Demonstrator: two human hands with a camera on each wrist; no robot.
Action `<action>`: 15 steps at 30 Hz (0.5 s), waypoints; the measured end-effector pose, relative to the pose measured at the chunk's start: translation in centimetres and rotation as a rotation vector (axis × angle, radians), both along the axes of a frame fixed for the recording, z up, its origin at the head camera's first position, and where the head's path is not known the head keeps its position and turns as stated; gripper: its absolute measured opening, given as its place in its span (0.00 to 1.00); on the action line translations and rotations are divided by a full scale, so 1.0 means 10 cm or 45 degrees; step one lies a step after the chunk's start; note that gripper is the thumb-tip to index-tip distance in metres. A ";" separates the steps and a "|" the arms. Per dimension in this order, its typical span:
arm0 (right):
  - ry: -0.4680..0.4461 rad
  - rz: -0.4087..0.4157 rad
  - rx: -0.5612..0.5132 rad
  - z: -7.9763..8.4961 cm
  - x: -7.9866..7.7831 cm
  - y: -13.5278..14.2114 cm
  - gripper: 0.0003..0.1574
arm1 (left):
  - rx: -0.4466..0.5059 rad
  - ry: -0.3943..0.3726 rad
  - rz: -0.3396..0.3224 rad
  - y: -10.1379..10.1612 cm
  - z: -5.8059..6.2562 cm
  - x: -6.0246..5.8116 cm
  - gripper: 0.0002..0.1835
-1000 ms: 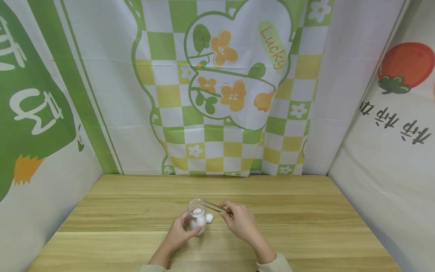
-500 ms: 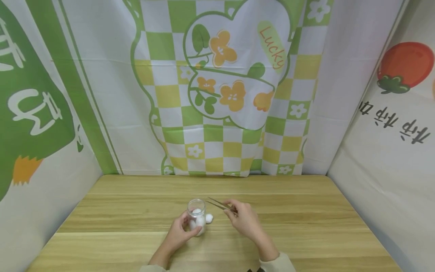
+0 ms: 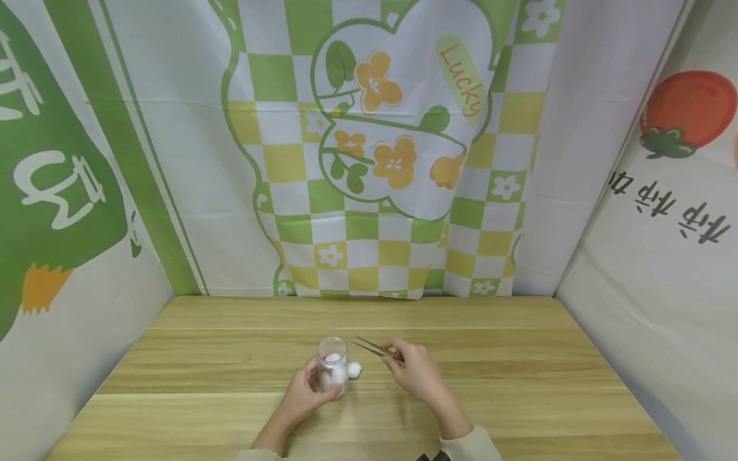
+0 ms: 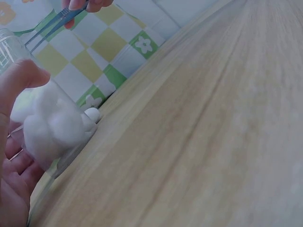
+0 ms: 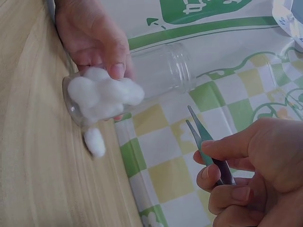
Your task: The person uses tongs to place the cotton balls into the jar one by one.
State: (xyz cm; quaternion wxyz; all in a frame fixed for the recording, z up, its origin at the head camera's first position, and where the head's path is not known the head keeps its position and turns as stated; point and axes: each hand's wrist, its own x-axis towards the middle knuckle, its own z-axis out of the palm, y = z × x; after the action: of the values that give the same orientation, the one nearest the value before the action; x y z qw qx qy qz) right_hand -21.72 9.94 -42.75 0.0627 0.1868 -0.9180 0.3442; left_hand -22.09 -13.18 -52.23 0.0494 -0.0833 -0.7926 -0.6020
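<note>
A clear glass jar (image 3: 341, 360) is on the table, several white cotton balls (image 5: 102, 94) heaped in its lower part. My left hand (image 3: 302, 392) grips the jar's side, thumb across the front. One loose cotton ball (image 3: 355, 370) lies on the table just right of the jar. My right hand (image 3: 418, 371) pinches a pair of metal tweezers (image 5: 201, 133) between thumb and fingers. The tweezers' tips are apart, hold nothing, and point left toward the jar's mouth, to its right in the head view.
The wooden table (image 3: 230, 346) runs back to a hanging checkered cloth (image 3: 380, 256) in green, yellow and white. Printed cloth walls stand at left and right (image 3: 663, 288).
My right hand has drawn the tweezers to the right, away from the jar's mouth, where their tips were a second ago. The left hand keeps its grip on the jar.
</note>
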 end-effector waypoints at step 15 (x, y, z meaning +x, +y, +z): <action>0.001 0.031 0.016 -0.10 -0.03 0.00 0.12 | -0.007 -0.017 0.022 0.00 0.00 -0.01 0.37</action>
State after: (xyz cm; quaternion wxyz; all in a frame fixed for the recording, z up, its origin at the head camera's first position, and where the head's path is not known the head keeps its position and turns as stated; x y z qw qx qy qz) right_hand -21.99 9.97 -43.70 0.0577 0.1983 -0.9178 0.3391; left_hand -22.20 -13.19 -52.24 0.0492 -0.0725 -0.7953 -0.5998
